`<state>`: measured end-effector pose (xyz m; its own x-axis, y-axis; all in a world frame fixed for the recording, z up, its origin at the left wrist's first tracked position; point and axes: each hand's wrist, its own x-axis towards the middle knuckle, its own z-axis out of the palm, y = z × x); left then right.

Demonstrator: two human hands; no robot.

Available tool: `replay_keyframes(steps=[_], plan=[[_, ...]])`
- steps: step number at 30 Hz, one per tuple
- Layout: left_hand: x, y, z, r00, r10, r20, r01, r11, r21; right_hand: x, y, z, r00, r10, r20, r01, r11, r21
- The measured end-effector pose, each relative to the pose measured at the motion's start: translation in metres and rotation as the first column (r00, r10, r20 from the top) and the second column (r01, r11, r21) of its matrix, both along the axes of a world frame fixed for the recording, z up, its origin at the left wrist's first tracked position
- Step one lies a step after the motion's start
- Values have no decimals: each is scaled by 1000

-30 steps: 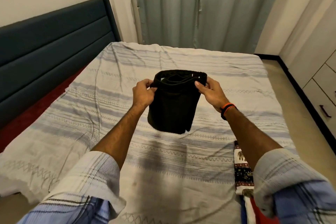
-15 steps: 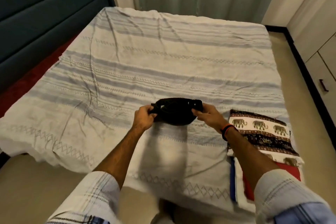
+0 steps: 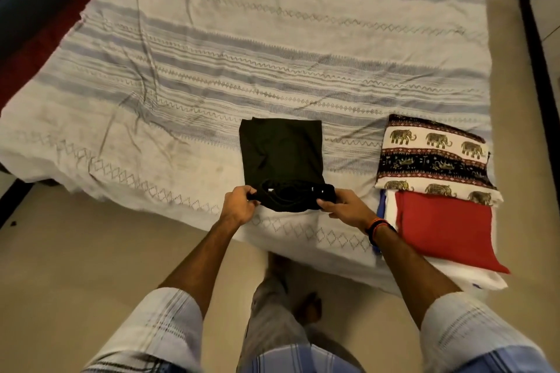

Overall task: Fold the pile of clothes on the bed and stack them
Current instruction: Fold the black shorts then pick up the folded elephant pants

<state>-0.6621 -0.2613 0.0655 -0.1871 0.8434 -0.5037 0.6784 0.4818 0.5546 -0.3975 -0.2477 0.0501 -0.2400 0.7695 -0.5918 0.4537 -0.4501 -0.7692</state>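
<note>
Both forearms reach forward, bare below rolled sleeves. The left hand (image 3: 238, 204) and right hand (image 3: 345, 206) sit level and apart, fingers curled in a pinch, knuckles up; the right wrist wears a band (image 3: 377, 226).

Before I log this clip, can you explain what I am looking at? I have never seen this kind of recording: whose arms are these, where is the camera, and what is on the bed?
No machine here: a person works with bare hands, and the single camera sits on their head, looking down, so the arms enter from the bottom. The left hand and right hand each pinch one end of the waistband of a black garment, whose far part lies flat on the striped bedspread. To the right is a stack of folded clothes: an elephant-print piece on top, a red piece below it, and white and blue edges showing underneath. The right wrist wears an orange-and-black band.
</note>
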Motion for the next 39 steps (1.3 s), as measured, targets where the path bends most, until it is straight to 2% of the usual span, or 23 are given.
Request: replay_keyframes(steps=[8,12,23,33,36,39], plan=[[-1,-22,-25,999,-23,-35,19,992,-124,1,-19,-18,998,57,19,-56,996,-76],[-3,-11,-32,999,-17,-39,12,992,-126,-1,-6,-23,1000,20,19,-19,997,-72],[-5,99,-51,982,165,88,-157,983,-91,-24,99,-40,962,-266,65,264,964,30],[-17,203,-82,970,210,120,-204,977,-61,-50,208,-70,929,-334,158,331,942,48],[-17,221,-91,974,205,100,-206,979,-5,-57,225,-71,926,-302,227,287,953,101],[-16,224,-106,990,115,82,-113,993,-34,-66,226,-75,936,-130,326,106,990,89]])
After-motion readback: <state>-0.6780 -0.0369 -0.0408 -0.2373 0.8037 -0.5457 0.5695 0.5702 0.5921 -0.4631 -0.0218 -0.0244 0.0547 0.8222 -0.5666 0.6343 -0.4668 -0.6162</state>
